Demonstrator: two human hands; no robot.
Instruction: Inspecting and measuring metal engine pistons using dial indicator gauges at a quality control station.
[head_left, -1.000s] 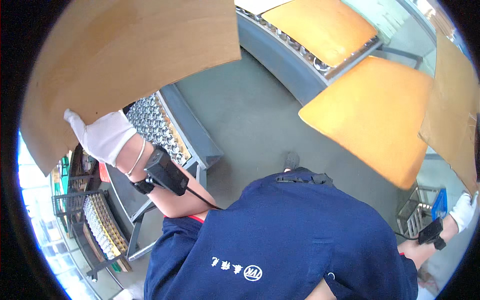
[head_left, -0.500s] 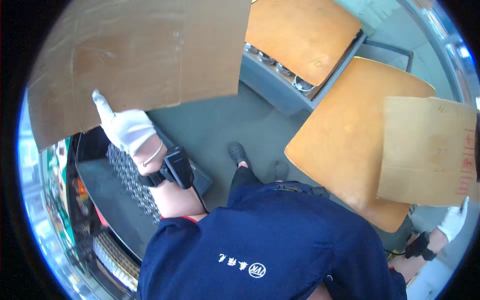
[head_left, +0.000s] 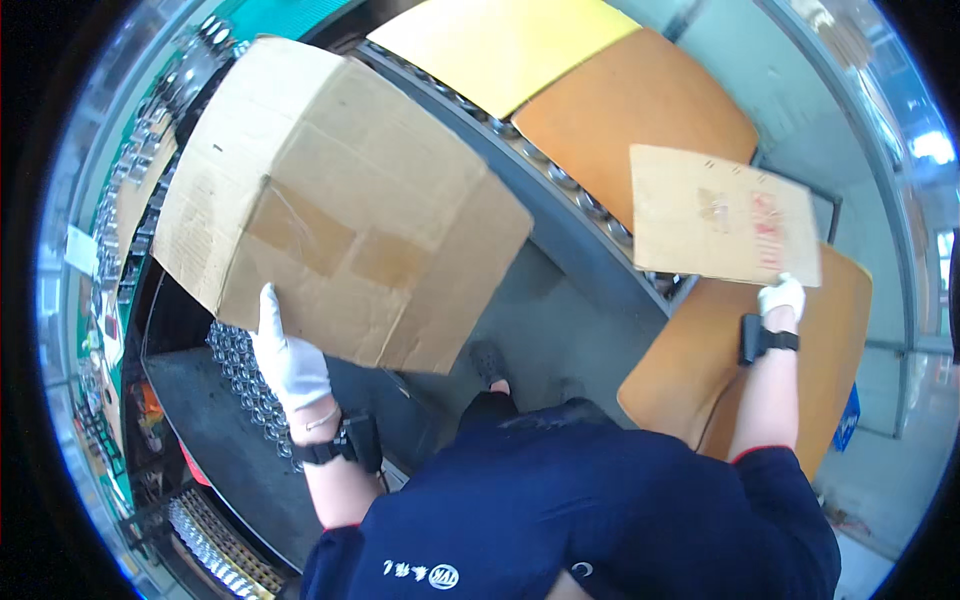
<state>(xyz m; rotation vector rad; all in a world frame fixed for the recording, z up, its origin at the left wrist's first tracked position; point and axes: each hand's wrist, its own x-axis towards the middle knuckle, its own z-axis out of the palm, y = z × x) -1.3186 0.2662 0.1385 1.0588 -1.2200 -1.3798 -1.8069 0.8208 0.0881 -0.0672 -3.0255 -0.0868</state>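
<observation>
Left hand [head_left: 290, 365]: white-gloved, at about eight o'clock, fingers closed on the lower edge of the large flattened cardboard box [head_left: 335, 205], index finger lying up along its face.
Large box: held up tilted toward ten o'clock, taped patches showing, above the trays of shiny metal caps [head_left: 240, 375].
Right hand [head_left: 782, 296]: white-gloved, at three o'clock, pinching the bottom corner of the smaller cardboard sheet [head_left: 722, 215].
Small sheet: flat, lifted clear over the roller conveyor [head_left: 560, 180] and the orange board [head_left: 640, 130] behind it.
Far: a yellow board [head_left: 500, 45] at twelve o'clock.
Doing it well: to my eye, each piece hangs from a single edge, so a firmer, more central hold would stop the big box swinging into the caps below.
</observation>
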